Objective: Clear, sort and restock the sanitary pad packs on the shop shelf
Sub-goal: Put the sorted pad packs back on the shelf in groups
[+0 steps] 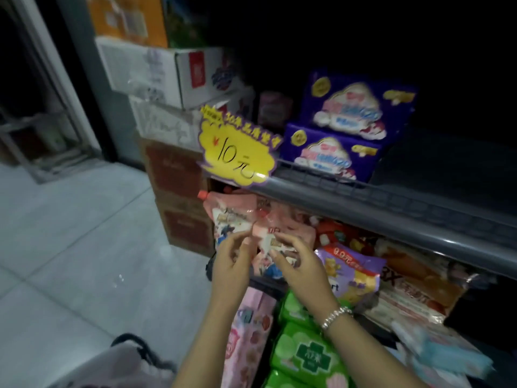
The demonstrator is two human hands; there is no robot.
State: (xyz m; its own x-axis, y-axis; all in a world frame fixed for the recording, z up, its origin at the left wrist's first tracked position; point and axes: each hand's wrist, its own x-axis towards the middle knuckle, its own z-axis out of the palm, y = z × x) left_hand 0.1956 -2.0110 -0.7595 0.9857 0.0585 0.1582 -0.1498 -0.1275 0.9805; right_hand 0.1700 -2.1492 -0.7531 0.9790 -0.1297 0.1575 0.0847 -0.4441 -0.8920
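Head view: both hands grip pink pad packs at the middle shelf's left end.
The left hand (232, 259) pinches one pink pack (228, 217); the right hand (300, 264) pinches another (275, 236). Above, purple packs (333, 155) sit behind a yellow price sign (237, 155); green packs (305, 357) lie below.

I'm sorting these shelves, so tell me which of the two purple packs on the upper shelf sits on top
The rear purple pack sits on top, leaning back into the dark shelf. The front purple pack lies beneath it, against the wire rail beside the yellow price sign.
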